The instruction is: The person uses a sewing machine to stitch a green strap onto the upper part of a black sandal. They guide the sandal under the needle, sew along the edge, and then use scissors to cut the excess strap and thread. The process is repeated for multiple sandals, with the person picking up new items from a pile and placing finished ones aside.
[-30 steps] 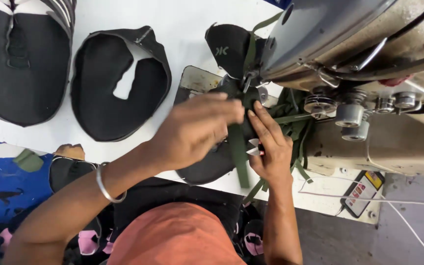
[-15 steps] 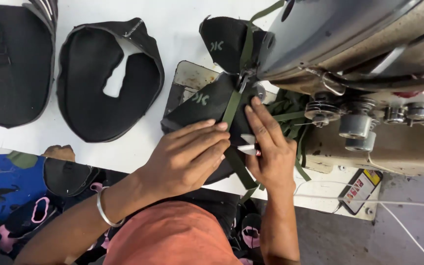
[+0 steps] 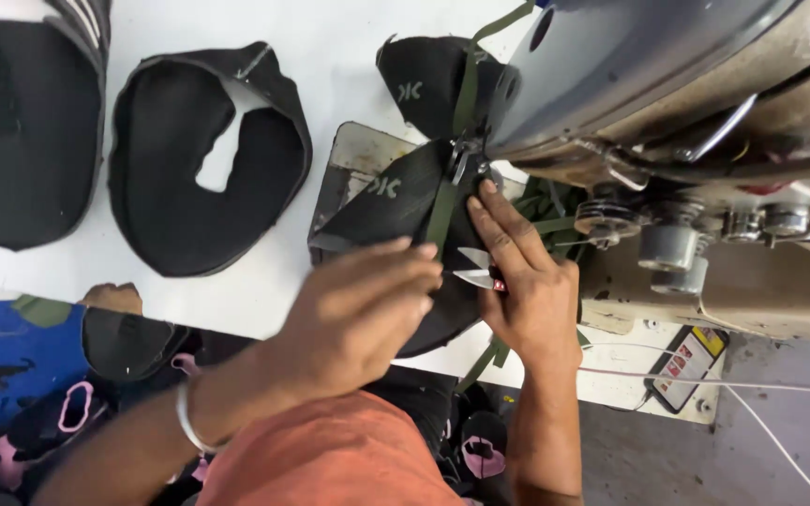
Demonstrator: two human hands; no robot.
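Note:
A black fabric shoe piece with a green strap along it lies on the sewing machine's metal plate, under the needle foot. My left hand presses flat on the near part of that piece. My right hand rests on its right side, fingers pointing at the needle, with small thread snips tucked in the palm. A second black piece on the same strap lies behind the needle.
The grey sewing machine head fills the upper right. Two black shoe uppers lie on the white table at left. Blue fabric and pink-black pieces sit below the table edge. A white cable crosses the lower right.
The black piece with the green strap has fed further under the needle, away from me. My left hand slid flat onto its near part; my right hand stayed beside it.

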